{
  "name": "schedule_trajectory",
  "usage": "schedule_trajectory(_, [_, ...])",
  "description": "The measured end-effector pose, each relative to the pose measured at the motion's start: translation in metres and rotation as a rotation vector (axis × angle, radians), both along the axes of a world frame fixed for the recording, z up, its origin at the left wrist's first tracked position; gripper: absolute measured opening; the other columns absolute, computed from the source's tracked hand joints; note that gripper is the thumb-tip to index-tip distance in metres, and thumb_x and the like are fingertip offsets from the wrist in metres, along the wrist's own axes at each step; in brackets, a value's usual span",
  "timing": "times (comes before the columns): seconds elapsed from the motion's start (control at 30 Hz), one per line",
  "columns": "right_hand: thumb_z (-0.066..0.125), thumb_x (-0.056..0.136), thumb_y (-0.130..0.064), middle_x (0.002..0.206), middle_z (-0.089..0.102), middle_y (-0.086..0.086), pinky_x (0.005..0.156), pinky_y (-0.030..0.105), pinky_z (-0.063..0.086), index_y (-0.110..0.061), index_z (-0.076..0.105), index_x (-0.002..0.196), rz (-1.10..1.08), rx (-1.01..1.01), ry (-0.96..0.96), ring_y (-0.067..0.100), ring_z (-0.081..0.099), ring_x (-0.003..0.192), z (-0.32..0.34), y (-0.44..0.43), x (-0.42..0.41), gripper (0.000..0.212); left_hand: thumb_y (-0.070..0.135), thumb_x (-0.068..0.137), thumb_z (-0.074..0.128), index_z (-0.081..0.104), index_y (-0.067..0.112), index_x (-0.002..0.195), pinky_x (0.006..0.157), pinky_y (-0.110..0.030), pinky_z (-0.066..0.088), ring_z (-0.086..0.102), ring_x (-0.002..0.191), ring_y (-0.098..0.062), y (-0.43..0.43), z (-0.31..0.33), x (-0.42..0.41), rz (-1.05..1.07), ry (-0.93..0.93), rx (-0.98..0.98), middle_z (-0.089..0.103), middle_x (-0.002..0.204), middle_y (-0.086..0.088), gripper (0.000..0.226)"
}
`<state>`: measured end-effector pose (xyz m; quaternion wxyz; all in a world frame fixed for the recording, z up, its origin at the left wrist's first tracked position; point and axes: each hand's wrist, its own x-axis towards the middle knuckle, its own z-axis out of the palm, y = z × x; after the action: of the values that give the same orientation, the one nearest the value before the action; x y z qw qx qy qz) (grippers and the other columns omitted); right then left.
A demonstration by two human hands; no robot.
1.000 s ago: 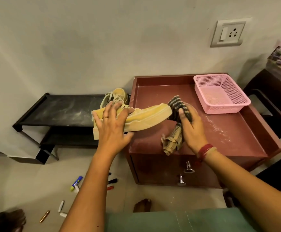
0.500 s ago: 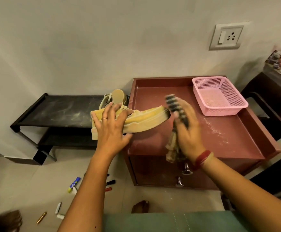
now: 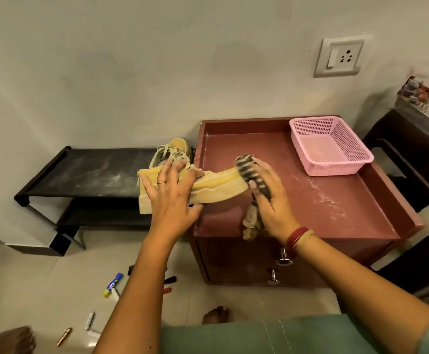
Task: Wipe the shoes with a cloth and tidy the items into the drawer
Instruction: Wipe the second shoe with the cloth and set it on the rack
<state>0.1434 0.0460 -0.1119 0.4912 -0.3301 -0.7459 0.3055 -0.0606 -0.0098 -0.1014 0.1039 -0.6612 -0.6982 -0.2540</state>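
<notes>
The left hand (image 3: 172,200) grips the yellow shoe (image 3: 218,190) over the cabinet's (image 3: 336,218) left edge. The right hand (image 3: 272,200) clamps a cloth (image 3: 245,167) on its toe.

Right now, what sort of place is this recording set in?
Most likely a room in a home, by the shoe storage: a low black shoe rack against a plain wall, a reddish drawer cabinet beside it, and a household switch and socket plate on the wall.
</notes>
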Motion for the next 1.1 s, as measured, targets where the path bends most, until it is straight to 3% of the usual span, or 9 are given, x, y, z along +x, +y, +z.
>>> schedule_trajectory(0.07, [0.042, 0.092, -0.030, 0.138, 0.046, 0.003, 0.110, 0.044, 0.031, -0.019, 0.050, 0.129, -0.054, -0.026, 0.040, 0.011, 0.039, 0.130, 0.005, -0.003, 0.001, 0.040, 0.024, 0.064, 0.075, 0.049, 0.034, 0.116, 0.105, -0.073, 0.001, 0.022, 0.142, -0.030, 0.001, 0.000, 0.002, 0.019, 0.018, -0.004, 0.042, 0.142, -0.006, 0.059])
schedule_trajectory(0.2, [0.042, 0.085, -0.011, 0.143, 0.041, -0.001, 0.117, 0.033, 0.018, -0.018, 0.048, 0.132, 0.086, 0.313, -0.234, 0.021, 0.026, 0.140, -0.002, -0.016, 0.003, 0.049, 0.025, 0.066, 0.070, 0.048, 0.035, 0.116, 0.105, -0.074, 0.004, 0.023, 0.141, -0.031, -0.001, 0.002, 0.000, 0.032, -0.034, 0.004, 0.042, 0.142, -0.006, 0.056])
schedule_trajectory(0.37, [0.043, 0.092, -0.031, 0.131, 0.053, 0.006, 0.106, 0.046, 0.035, -0.015, 0.052, 0.127, -0.131, -0.184, 0.030, 0.018, 0.046, 0.124, 0.000, 0.014, 0.010, 0.040, 0.024, 0.064, 0.076, 0.055, 0.029, 0.116, 0.104, -0.072, 0.002, 0.025, 0.140, -0.031, 0.002, 0.003, 0.007, 0.069, 0.064, -0.027, 0.044, 0.140, -0.007, 0.057])
schedule_trajectory(0.43, [0.043, 0.093, -0.025, 0.134, 0.050, 0.006, 0.108, 0.041, 0.034, -0.012, 0.052, 0.128, -0.215, -0.098, 0.045, 0.015, 0.044, 0.126, 0.007, 0.011, 0.014, 0.038, 0.024, 0.063, 0.077, 0.055, 0.029, 0.118, 0.103, -0.073, 0.004, 0.025, 0.140, -0.031, 0.002, 0.003, 0.008, 0.088, 0.058, -0.026, 0.043, 0.141, -0.007, 0.059])
schedule_trajectory(0.6, [0.048, 0.091, -0.010, 0.142, 0.042, -0.005, 0.116, 0.030, 0.021, -0.024, 0.049, 0.131, 0.032, 0.173, -0.184, 0.012, 0.030, 0.138, -0.003, -0.005, 0.002, 0.043, 0.022, 0.063, 0.076, 0.056, 0.028, 0.116, 0.104, -0.072, 0.001, 0.027, 0.140, -0.032, 0.002, 0.004, 0.011, 0.089, 0.097, -0.040, 0.045, 0.139, -0.008, 0.057])
schedule_trajectory(0.77, [0.046, 0.097, -0.022, 0.123, 0.057, 0.010, 0.104, 0.037, 0.038, -0.008, 0.055, 0.124, -0.224, -0.325, -0.030, 0.025, 0.051, 0.119, -0.002, 0.026, 0.013, 0.032, 0.022, 0.062, 0.078, 0.054, 0.028, 0.116, 0.104, -0.071, -0.001, 0.028, 0.140, -0.034, 0.002, 0.004, 0.018, 0.123, 0.140, -0.031, 0.047, 0.137, -0.011, 0.059])
schedule_trajectory(0.9, [0.044, 0.095, -0.021, 0.136, 0.046, -0.001, 0.110, 0.027, 0.028, -0.011, 0.048, 0.133, -0.243, -0.013, 0.032, 0.013, 0.039, 0.129, 0.018, 0.002, 0.011, 0.039, 0.024, 0.061, 0.083, 0.053, 0.029, 0.119, 0.104, -0.072, 0.001, 0.029, 0.140, -0.035, 0.006, 0.007, 0.030, 0.169, 0.162, -0.072, 0.046, 0.138, -0.013, 0.065])
schedule_trajectory(1.03, [0.040, 0.087, -0.019, 0.148, 0.034, -0.006, 0.117, 0.043, 0.008, -0.031, 0.041, 0.138, -0.036, 0.243, -0.399, 0.018, 0.018, 0.142, -0.001, -0.009, 0.001, 0.052, 0.025, 0.057, 0.084, 0.051, 0.027, 0.111, 0.103, -0.073, 0.005, 0.032, 0.137, -0.033, 0.011, 0.004, 0.034, 0.145, 0.158, -0.026, 0.048, 0.136, -0.011, 0.064])
schedule_trajectory(1.1, [0.040, 0.088, -0.023, 0.147, 0.036, -0.004, 0.116, 0.041, 0.014, -0.028, 0.045, 0.135, -0.080, 0.191, -0.329, 0.022, 0.023, 0.140, -0.013, 0.005, 0.001, 0.048, 0.024, 0.054, 0.084, 0.051, 0.025, 0.108, 0.102, -0.073, 0.006, 0.033, 0.136, -0.034, 0.011, 0.002, 0.033, 0.128, 0.168, -0.024, 0.050, 0.134, -0.012, 0.063])
